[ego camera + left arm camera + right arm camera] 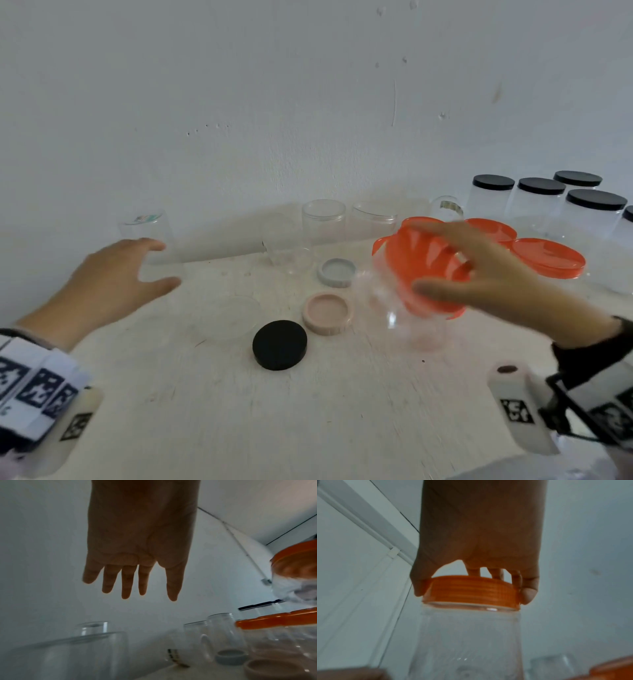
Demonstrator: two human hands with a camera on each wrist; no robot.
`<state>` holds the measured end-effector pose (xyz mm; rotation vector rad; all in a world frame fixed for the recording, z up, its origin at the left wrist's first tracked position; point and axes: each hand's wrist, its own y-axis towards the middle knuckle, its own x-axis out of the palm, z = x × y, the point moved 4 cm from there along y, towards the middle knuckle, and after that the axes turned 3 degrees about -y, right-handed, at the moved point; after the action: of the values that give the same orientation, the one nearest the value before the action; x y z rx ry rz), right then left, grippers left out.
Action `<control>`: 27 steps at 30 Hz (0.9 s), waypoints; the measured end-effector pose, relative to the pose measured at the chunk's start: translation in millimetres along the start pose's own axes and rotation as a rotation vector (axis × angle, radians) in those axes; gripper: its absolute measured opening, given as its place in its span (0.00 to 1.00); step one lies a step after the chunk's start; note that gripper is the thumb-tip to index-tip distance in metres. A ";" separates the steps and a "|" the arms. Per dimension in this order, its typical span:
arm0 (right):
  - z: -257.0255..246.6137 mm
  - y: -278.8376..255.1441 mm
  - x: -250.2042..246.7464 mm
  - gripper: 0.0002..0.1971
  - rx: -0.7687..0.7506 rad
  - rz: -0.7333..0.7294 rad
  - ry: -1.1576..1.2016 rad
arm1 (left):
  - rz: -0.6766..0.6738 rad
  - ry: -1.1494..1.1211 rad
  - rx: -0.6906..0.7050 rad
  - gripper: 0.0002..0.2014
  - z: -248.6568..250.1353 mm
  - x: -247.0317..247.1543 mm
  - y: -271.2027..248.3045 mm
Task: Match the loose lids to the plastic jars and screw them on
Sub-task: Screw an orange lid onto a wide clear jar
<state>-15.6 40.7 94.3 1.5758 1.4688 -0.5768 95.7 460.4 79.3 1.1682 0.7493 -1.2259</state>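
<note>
Right hand (486, 274) grips the orange lid (471, 591), fingers curled round its rim, carrying the clear jar (467, 639) by it, at 2 o'clock over the table (308, 411). Left hand (113, 274), fingers spread, holding nothing, reaches toward 10 o'clock, probably for an open jar (150, 236).
</note>
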 end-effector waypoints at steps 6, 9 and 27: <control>68.2 22.3 -56.3 0.50 0.266 0.323 -0.144 | -0.106 -0.008 -0.180 0.47 -65.0 11.6 5.7; 105.7 28.0 -54.4 0.46 0.402 0.362 -0.185 | -0.116 -0.029 -0.207 0.47 -76.2 20.4 0.9; 152.5 46.8 -2.5 0.44 0.704 -0.068 -0.496 | -0.097 0.073 -0.262 0.50 -81.5 36.4 2.0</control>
<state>63.0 -83.7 32.6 1.7129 0.9817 -1.5251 117.9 526.2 23.3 0.9736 0.9996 -1.1298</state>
